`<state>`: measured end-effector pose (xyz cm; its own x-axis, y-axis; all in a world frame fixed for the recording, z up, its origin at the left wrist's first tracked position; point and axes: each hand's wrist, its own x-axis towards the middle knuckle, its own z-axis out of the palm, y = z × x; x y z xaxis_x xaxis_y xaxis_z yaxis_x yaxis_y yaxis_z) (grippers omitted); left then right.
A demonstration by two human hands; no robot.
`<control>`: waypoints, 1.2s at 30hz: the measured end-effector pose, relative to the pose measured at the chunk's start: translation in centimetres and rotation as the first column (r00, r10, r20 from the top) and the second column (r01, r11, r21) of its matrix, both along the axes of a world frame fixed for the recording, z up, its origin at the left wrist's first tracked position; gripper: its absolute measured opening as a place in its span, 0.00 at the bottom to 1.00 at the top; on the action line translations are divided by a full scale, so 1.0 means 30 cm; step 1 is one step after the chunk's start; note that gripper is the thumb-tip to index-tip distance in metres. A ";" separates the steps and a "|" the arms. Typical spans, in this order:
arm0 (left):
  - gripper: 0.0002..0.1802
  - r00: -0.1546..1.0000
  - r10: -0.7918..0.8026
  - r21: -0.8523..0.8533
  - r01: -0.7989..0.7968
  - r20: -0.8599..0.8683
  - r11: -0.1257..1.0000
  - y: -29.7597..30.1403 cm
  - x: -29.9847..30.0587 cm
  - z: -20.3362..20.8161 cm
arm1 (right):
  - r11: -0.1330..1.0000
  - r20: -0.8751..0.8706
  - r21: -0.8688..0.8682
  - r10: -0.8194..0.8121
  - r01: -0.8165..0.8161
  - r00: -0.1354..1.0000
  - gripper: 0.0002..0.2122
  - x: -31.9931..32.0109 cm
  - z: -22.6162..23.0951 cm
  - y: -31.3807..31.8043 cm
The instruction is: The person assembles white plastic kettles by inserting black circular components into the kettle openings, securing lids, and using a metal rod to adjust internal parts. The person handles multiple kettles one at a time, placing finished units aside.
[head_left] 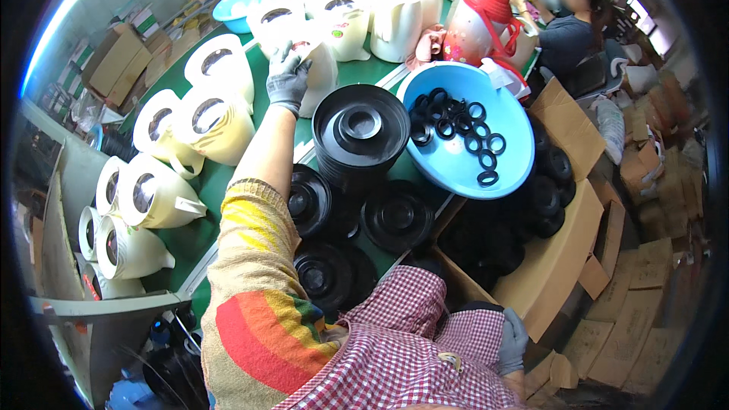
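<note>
My left hand, in a grey glove, reaches far over the green table and grips the near-left side of a white jug body at its rim. Just nearer stands a tall stack of round black plastic bases. More black bases lie around its foot. Low at the right, my right hand, also gloved in grey, rests against the checked apron with its fingers laid out and nothing visible in it. Several cream-white jug bodies with round openings stand or lie along the left and back.
A light-blue basin holds loose black rings. Beneath it, an open cardboard box contains black round parts. Behind are a red floral thermos jug, a pink cloth and a seated person. Flattened cartons cover the right floor.
</note>
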<state>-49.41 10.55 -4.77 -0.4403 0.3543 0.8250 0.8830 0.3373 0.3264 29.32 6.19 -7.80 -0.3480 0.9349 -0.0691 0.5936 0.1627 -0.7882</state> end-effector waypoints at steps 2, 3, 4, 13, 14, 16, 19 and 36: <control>0.20 0.998 0.008 -0.169 0.004 0.069 0.986 -0.012 -0.001 0.032 | 0.973 0.242 0.146 0.142 -0.181 0.960 0.19 0.030 -0.048 0.035; 0.26 0.974 0.037 -0.232 0.016 0.223 0.973 -0.037 0.097 0.139 | 0.937 0.310 0.200 0.216 -0.285 0.926 0.22 0.021 -0.073 0.057; 0.30 0.994 0.099 -0.239 -0.085 0.046 0.967 -0.055 0.114 0.169 | 0.914 0.348 0.162 0.300 -0.372 0.888 0.23 0.008 -0.097 0.063; 0.32 0.795 0.596 -0.513 -0.562 -0.117 0.649 -0.769 0.141 0.174 | 0.686 0.232 0.098 0.689 -0.721 0.687 0.24 0.014 -0.223 0.138; 0.32 0.828 0.548 -0.510 -0.523 -0.114 0.684 -0.793 0.114 0.152 | 0.665 0.203 0.099 0.715 -0.740 0.669 0.24 0.012 -0.220 0.134; 0.30 0.847 0.525 -0.457 -0.502 -0.087 0.734 -0.803 0.082 0.097 | 0.623 0.258 0.135 0.729 -0.770 0.635 0.25 0.020 -0.228 0.115; 0.27 0.873 0.481 -0.465 -0.391 0.088 0.795 -0.815 0.083 0.103 | 0.615 0.216 0.164 0.741 -0.772 0.636 0.25 0.017 -0.258 0.094; 0.20 0.850 -0.486 -0.263 0.431 -0.204 0.863 -1.015 1.154 0.883 | 0.694 0.011 0.586 0.509 -0.418 0.860 0.18 -0.177 0.398 -0.091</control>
